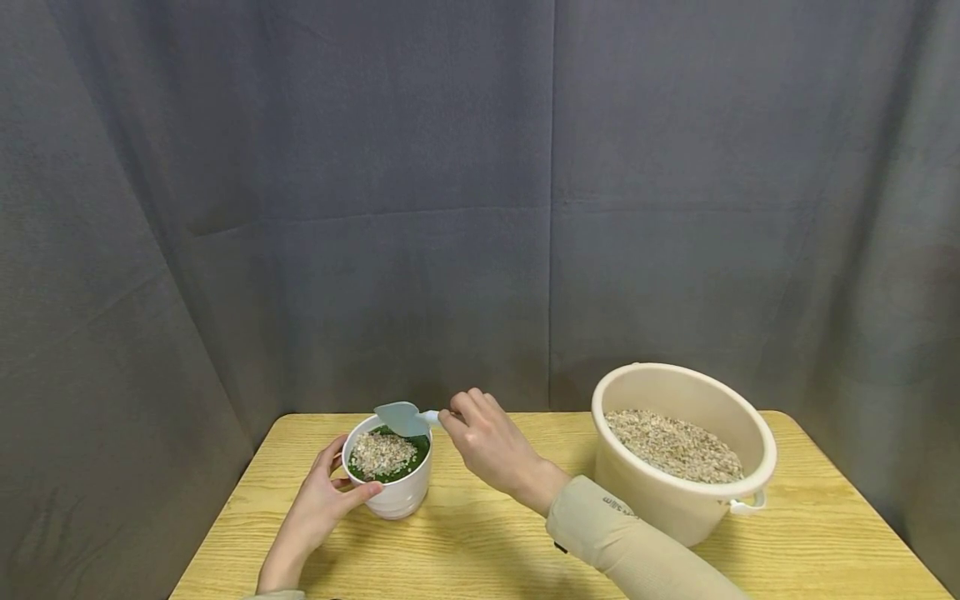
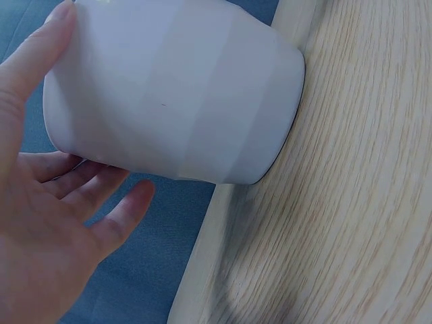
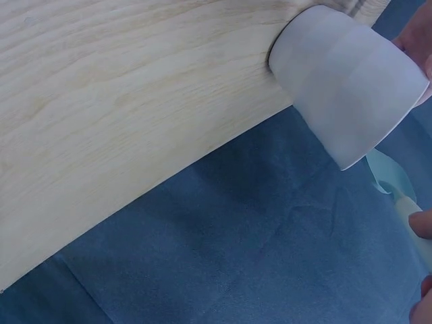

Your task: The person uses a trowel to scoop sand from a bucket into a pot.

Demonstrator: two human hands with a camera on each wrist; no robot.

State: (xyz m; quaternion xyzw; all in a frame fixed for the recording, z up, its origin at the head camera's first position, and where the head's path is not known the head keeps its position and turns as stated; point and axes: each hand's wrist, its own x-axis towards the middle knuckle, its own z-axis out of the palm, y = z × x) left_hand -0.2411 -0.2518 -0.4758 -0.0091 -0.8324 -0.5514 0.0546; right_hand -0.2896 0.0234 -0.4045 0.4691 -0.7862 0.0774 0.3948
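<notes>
A white flower pot (image 1: 400,502) stands on the table, with dark green material inside and a heap of pale gravel (image 1: 381,452) on top of it. My left hand (image 1: 318,498) grips the pot near its rim, thumb on the near side and fingers around the left. In the left wrist view the little finger stands off the wall of the pot (image 2: 182,94). From the right, my right hand (image 1: 491,442) holds a small pale blue trowel (image 1: 401,418) by its handle. Its blade lies over the pot's far right rim; in the right wrist view the trowel (image 3: 393,177) shows beside the rim.
A large cream bucket (image 1: 652,492), partly filled with gravel (image 1: 675,446), stands at the right of the wooden table (image 1: 480,542). A white handle (image 1: 748,503) sticks out at its right side. Grey curtains (image 1: 420,208) hang behind and at both sides.
</notes>
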